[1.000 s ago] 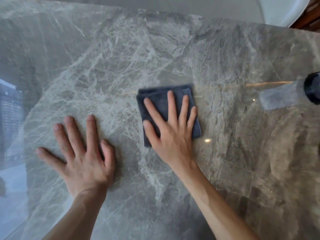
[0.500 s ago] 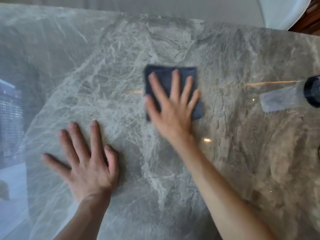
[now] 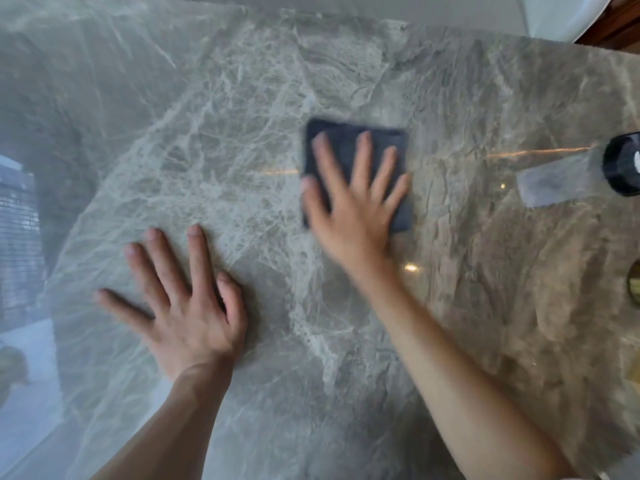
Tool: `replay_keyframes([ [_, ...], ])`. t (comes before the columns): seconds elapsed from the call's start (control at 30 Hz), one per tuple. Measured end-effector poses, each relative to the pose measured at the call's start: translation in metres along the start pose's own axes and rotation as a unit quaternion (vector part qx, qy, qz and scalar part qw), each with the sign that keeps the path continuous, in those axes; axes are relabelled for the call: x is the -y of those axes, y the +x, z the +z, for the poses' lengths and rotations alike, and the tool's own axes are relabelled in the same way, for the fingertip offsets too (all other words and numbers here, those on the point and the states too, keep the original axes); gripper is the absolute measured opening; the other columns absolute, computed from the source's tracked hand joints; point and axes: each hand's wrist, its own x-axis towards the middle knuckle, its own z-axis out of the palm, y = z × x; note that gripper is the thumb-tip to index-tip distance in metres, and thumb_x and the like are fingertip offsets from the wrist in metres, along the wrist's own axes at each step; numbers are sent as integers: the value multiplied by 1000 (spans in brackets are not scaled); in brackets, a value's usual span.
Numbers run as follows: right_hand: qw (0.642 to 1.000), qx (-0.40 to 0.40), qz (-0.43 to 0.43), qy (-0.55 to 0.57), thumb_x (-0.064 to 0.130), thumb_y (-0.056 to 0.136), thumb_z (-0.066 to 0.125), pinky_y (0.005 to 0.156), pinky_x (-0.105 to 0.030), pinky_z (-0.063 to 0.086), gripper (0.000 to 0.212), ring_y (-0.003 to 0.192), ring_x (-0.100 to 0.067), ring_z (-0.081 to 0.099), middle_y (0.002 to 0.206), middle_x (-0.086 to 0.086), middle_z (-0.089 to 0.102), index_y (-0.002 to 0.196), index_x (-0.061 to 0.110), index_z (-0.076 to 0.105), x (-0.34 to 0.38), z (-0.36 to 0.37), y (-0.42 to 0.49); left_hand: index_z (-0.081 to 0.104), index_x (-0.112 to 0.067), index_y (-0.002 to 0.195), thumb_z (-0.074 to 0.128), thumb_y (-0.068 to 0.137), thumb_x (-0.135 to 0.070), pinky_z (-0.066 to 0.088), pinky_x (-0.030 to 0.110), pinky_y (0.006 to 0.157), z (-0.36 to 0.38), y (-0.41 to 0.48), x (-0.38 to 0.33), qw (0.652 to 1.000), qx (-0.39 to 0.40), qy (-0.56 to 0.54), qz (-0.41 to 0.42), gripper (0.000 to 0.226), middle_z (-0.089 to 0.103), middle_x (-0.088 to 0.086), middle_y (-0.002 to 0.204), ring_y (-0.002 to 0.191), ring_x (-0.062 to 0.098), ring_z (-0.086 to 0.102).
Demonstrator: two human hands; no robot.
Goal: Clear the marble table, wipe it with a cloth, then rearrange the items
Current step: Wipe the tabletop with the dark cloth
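Wiping underway: right hand point(image 3: 353, 206), grip wide and flat, has pushed folded dark-blue cloth point(image 3: 341, 142) farther across grey veined marble tabletop point(image 3: 225, 133); left hand point(image 3: 187, 306) stays splayed flat.

No text, label, brand or number is legible on the marble table point(image 3: 242, 98), the dark cloth point(image 3: 341, 142) or the black round object point(image 3: 618, 166).

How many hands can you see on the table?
2. The left hand lies flat on the bare marble table at the left; the right hand presses flat on the dark cloth near the middle.
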Motion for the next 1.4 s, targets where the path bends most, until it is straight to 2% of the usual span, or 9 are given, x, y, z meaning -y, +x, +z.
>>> replay_keyframes([
  [0.2, 950, 84, -294, -68, 66, 90, 40, 110, -71, 19, 59, 150, -42, 11, 161, -10, 23, 146, 48, 33, -119, -23, -132, 9, -31, 153, 22, 94, -39, 3, 76, 108, -2, -1, -1, 1000, 1, -11, 9, 62, -3, 12, 163, 150, 32, -7],
  [0.4, 980, 11, 198, 16, 73, 88, 16, 113, -70, 6, 65, 150, -43, 1, 165, -6, 5, 150, 52, 9, -76, -8, 1, 9, -31, 153, 21, 94, -39, 3, 77, 108, 0, -1, 0, 1000, -2, -14, 9, 61, -3, 12, 163, 150, 33, -7],
  [0.57, 951, 82, -296, -40, 65, 94, 37, 115, -67, 10, 59, 150, -41, 3, 164, -6, 15, 148, 46, 28, -45, -15, -118, 7, -33, 153, 22, 95, -40, 5, 77, 107, -3, -2, -1, 999, 1, -29, 12, 60, -2, 12, 163, 150, 33, -6],
  [0.67, 903, 103, -406, -95, 64, 92, 43, 113, -69, 17, 59, 149, -42, 13, 161, -10, 23, 147, 46, 32, -134, -26, -126, 6, -33, 152, 20, 95, -40, 6, 77, 107, -4, -2, -1, 999, -1, -39, 12, 60, -3, 13, 163, 150, 33, -7],
  [0.87, 983, 13, 182, 21, 70, 91, 21, 115, -67, 4, 65, 151, -40, 0, 166, -5, 4, 151, 49, 9, -101, -13, -4, 8, -31, 153, 27, 97, -36, 5, 78, 106, 0, -2, 0, 999, -14, -34, 20, 59, 0, 14, 162, 150, 34, -5],
  [0.97, 996, 52, -66, -8, 63, 96, 26, 117, -65, -2, 60, 150, -40, -8, 166, -7, -1, 152, 46, 13, -34, -8, -58, 8, -31, 153, 30, 98, -35, 6, 78, 106, -1, -2, 1, 999, -17, -34, 19, 59, 0, 15, 162, 150, 35, -4],
  [1.17, 855, 128, -486, -127, 61, 94, 39, 115, -69, 13, 59, 148, -44, 15, 162, -8, 19, 149, 48, 24, -179, -30, -114, 9, -30, 153, 30, 98, -35, 3, 78, 106, -3, -2, 5, 999, -6, -33, 28, 59, -2, 15, 162, 150, 35, -6],
  [1.33, 996, 17, 92, -15, 74, 88, 9, 115, -67, 11, 68, 150, -39, 6, 165, -6, 10, 151, 48, 12, -142, -19, 23, 9, -30, 153, 26, 96, -38, 4, 78, 107, -1, -1, 3, 999, -5, -26, 32, 60, -2, 13, 163, 150, 35, -5],
  [1.4, 998, -4, 65, -26, 68, 91, 17, 115, -66, 9, 65, 150, -41, 7, 165, -7, 11, 152, 45, 17, -86, -13, 21, 9, -31, 153, 27, 97, -37, 5, 78, 106, 1, -2, 4, 999, -8, -34, 29, 59, -2, 14, 163, 150, 35, -5],
])
